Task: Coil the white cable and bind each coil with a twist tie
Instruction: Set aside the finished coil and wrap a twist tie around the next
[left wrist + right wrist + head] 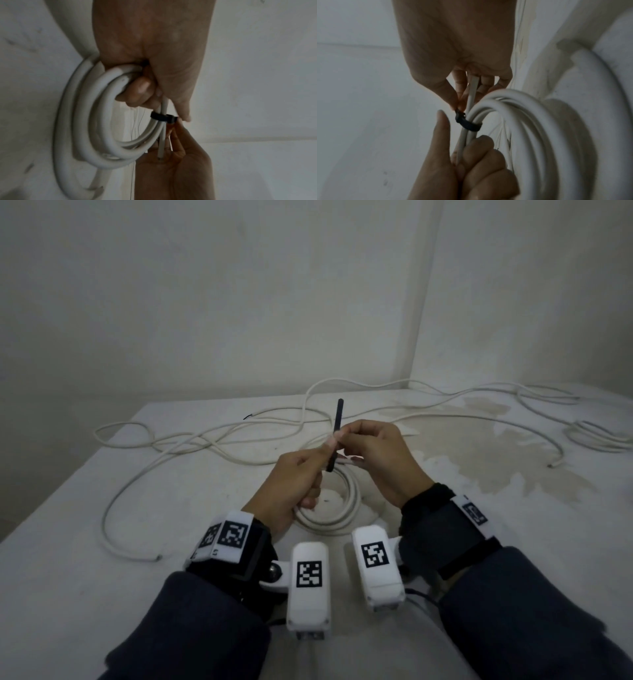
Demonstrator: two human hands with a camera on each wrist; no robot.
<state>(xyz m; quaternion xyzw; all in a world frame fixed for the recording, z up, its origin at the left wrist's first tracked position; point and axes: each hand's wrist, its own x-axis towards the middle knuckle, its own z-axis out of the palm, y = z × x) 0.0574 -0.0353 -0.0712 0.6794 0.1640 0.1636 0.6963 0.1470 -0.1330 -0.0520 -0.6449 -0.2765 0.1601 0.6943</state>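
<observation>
White tabletop (85, 542) below, left hand (291, 484) grips the coil (342, 508), right hand (376, 453) pinches the black tie (337, 426); loosen either and loops may spring apart.

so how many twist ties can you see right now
1: a black twist tie wrapped round the held coil, its free end sticking up between both hands in the head view. Others may be hidden or too small to see.

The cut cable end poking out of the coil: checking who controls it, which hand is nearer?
Right. The right hand sits cupped right behind the cut cable end; the left hand grips the coil above the black tie.
</observation>
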